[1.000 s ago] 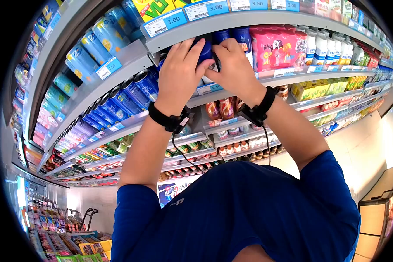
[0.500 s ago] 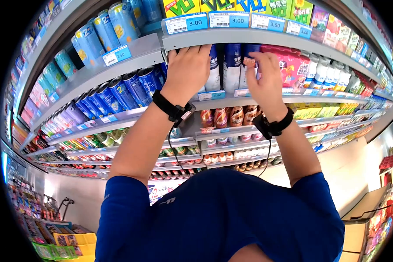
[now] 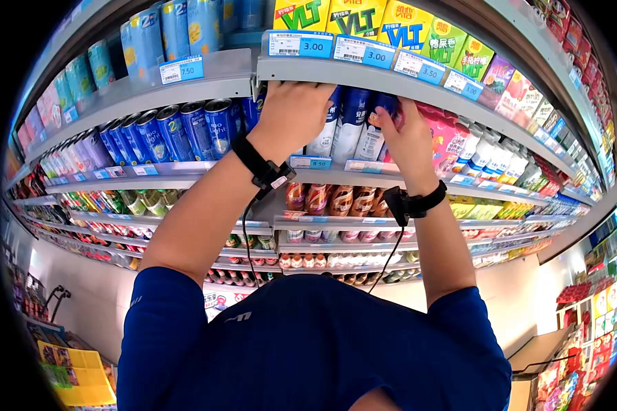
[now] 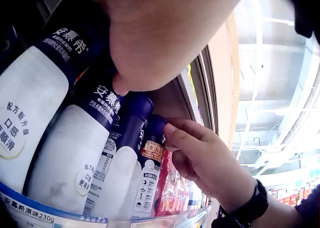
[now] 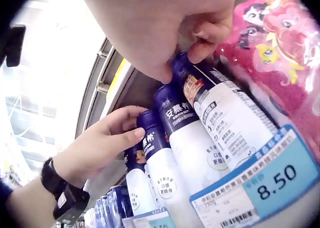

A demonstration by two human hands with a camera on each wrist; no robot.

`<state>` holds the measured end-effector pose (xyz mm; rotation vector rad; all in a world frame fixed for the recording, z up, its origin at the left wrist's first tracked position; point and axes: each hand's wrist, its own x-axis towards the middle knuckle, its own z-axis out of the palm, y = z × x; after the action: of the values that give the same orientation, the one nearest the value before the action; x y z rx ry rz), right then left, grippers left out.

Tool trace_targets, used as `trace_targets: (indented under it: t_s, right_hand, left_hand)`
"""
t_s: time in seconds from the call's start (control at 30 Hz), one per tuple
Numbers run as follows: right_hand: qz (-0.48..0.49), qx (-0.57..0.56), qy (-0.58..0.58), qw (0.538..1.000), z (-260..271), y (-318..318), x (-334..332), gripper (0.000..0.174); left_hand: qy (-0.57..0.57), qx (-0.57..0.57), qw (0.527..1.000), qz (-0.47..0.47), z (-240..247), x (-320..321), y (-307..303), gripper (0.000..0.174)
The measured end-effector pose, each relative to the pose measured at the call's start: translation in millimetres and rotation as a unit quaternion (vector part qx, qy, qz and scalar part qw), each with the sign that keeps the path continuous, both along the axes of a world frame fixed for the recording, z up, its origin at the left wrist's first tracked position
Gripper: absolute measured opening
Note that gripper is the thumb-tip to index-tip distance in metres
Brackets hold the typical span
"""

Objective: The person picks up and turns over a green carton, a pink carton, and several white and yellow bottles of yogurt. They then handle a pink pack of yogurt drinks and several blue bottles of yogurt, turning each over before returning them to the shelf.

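Note:
White bottles with dark blue tops (image 3: 353, 123) stand in a row under the upper shelf's lip. The left hand (image 3: 291, 118) reaches in at their left; in the right wrist view its thumb and fingers grip the cap of a bottle (image 5: 162, 175). At the row's right end, the right hand (image 3: 413, 140) pinches the cap of a bottle (image 5: 232, 120) with an orange label near its neck. That bottle leans slightly in the right wrist view. The left hand's far fingertips are hidden in the head view.
Blue cans (image 3: 185, 130) stand left of the bottles, pink packs (image 3: 445, 137) right. The upper shelf edge (image 3: 363, 72) with price tags runs just above both hands; drink cartons (image 3: 404, 27) stand on it. Brown bottles (image 3: 341, 201) fill the shelf below.
The hands, close together a second ago, have moved apart. The right hand went rightward and now pinches the end bottle's cap. The head view has shifted, showing more of the upper cartons.

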<state>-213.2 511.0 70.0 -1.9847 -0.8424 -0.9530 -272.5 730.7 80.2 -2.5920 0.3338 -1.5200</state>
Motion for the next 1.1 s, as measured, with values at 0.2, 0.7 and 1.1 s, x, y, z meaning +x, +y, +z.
trace_targets:
  t_s: [0.2, 0.7, 1.1]
  right_hand:
    - [0.041, 0.036, 0.017, 0.998, 2.3, 3.1, 10.5, 0.054]
    - [0.242, 0.233, 0.05, 0.941, 14.9, -30.6, -78.6, 0.059]
    - [0.359, 0.192, 0.373, 0.834, -38.3, -89.8, -32.2, 0.04]
  left_hand:
    - [-0.086, -0.006, 0.996, -0.02, -5.3, -8.1, -9.0, 0.031]
    - [0.02, -0.26, 0.927, -0.269, -47.5, -40.6, -97.1, 0.063]
    - [0.468, -0.509, 0.509, -0.512, -104.7, -28.3, -111.8, 0.064]
